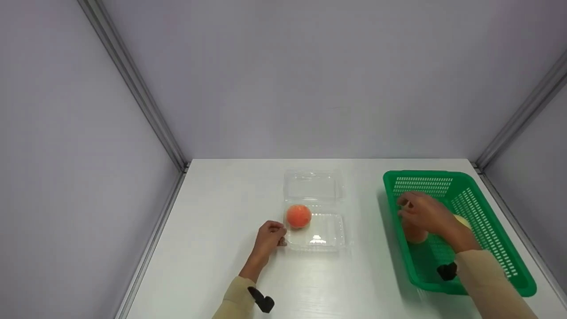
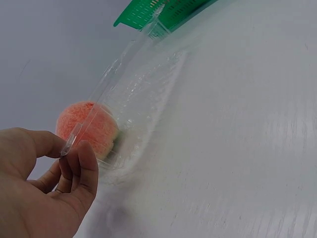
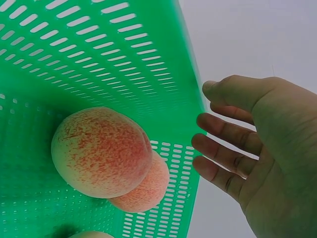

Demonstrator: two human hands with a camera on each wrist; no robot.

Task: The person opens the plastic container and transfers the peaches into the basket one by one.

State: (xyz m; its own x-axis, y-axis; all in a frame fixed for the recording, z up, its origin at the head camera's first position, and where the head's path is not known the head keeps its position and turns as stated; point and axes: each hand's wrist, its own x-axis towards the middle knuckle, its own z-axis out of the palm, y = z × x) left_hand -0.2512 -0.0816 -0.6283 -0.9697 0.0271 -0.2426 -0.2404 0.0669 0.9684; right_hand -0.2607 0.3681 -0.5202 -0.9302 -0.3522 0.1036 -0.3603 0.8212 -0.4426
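Note:
A clear plastic clamshell box (image 1: 328, 228) lies opened flat on the table, lid half at the back. One orange-pink peach (image 1: 298, 215) sits in the left of its front half. My left hand (image 1: 268, 239) pinches the box's left rim between thumb and fingers; the left wrist view shows the rim (image 2: 74, 139) between them. Over the green basket (image 1: 416, 173) hangs my right hand (image 1: 427, 215), fingers spread and holding nothing. In the right wrist view a large speckled peach (image 3: 101, 151) overlaps a second peach (image 3: 143, 191) inside the basket, close to my fingertips.
A pale round fruit (image 1: 463, 220) shows partly behind my right wrist in the basket. The basket stands at the table's right side. Grey walls (image 1: 310, 88) enclose the white table (image 1: 212, 212) at the back and both sides.

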